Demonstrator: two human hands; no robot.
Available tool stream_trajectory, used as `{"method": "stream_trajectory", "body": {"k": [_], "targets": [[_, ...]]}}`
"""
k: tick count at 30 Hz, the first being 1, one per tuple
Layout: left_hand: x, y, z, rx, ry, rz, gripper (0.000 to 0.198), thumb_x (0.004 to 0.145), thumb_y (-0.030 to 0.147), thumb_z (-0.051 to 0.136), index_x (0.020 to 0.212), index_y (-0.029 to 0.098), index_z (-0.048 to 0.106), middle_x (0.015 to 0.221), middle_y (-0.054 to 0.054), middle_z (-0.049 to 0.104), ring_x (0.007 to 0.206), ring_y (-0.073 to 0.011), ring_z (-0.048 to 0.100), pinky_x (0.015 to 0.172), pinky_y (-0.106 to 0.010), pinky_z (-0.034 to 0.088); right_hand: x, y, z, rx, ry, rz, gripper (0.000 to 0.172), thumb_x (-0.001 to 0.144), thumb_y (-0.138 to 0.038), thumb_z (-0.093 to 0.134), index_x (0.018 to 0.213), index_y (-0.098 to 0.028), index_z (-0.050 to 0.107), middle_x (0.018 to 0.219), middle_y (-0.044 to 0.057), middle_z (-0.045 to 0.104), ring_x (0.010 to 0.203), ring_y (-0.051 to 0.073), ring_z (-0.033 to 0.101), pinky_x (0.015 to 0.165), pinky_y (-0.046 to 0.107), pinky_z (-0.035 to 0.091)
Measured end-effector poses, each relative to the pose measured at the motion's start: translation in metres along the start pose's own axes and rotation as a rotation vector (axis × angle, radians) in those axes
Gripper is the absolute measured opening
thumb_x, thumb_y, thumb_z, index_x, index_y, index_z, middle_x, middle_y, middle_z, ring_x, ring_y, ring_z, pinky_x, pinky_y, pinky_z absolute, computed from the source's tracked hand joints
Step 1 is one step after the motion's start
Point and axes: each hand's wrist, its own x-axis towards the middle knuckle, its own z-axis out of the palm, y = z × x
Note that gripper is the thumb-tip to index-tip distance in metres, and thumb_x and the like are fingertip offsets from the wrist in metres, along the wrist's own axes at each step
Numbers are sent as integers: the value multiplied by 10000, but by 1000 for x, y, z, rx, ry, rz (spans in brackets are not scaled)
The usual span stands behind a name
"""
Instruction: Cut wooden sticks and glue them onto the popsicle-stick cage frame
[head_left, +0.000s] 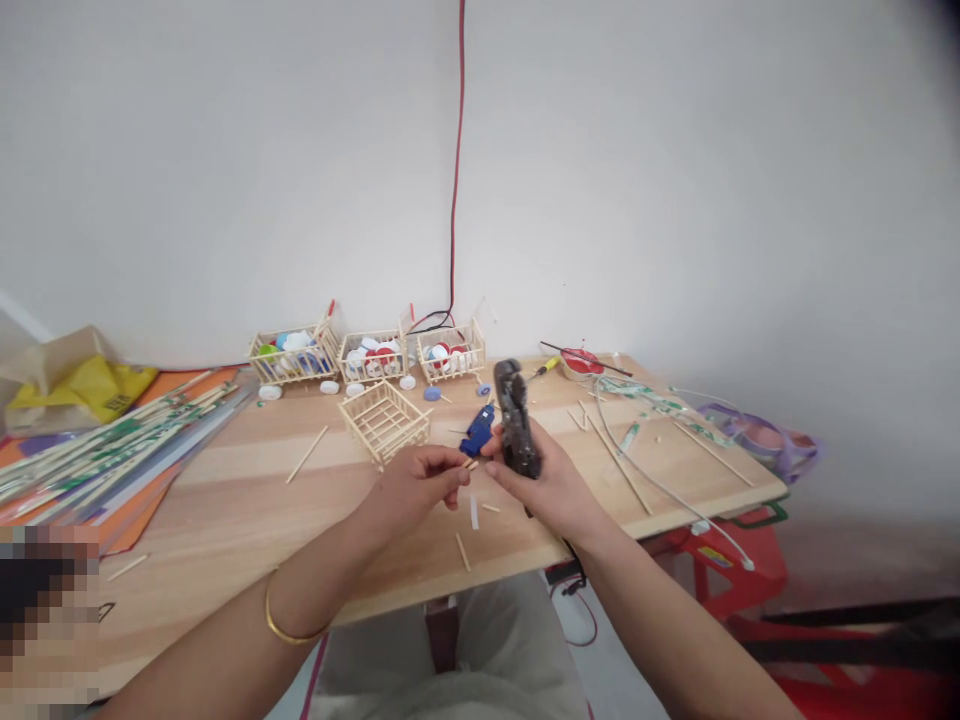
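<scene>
My left hand [424, 485], with a gold bangle on its wrist, pinches a short piece of wooden stick [470, 464] between thumb and fingers. Close by on the right, my right hand [551, 485] is wrapped round a dark, worn tool [516, 420] that stands upright in the grip; its exact kind is hard to tell. Behind the hands lies a blue glue gun [478, 428]. An open basket frame of thin sticks [386, 420] rests on the wooden table [247, 510], beyond my left hand.
Three wheeled stick carts [296, 355] holding bottle caps line the wall. Long sticks in plastic [112, 440] lie at left. Loose sticks, a red dish [582, 362], a yellow-handled tool [548, 366] and a white cable [660, 480] are at right. A red stool [739, 570] stands below.
</scene>
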Motion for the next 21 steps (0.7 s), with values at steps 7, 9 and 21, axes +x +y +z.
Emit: {"method": "stream_trajectory", "body": {"k": [7, 9, 21], "targets": [[3, -6, -2, 349, -42, 26, 256, 826, 356, 534, 745, 151, 665, 517, 25, 549, 497, -115, 513, 521, -213, 379, 9, 6, 15, -96, -75, -67, 184, 775, -238, 614, 933, -203, 525, 793, -19, 583, 707, 129, 548, 672, 250, 443], [4, -10, -4, 580, -37, 66, 245, 851, 313, 497, 755, 158, 662, 580, 0, 609, 560, -141, 563, 557, -231, 398, 12, 7, 14, -84, -40, -71, 167, 786, -250, 604, 925, -201, 524, 785, -20, 573, 714, 132, 545, 682, 254, 443], [2, -14, -3, 791, 107, 264, 256, 880, 268, 516, 1081, 174, 643, 1022, -98, 679, 896, -222, 615, 834, -330, 447, 10, 21, 6, 45, 73, 50, 275, 788, -335, 633, 1003, -201, 524, 790, -16, 579, 734, 142, 565, 736, 284, 472]]}}
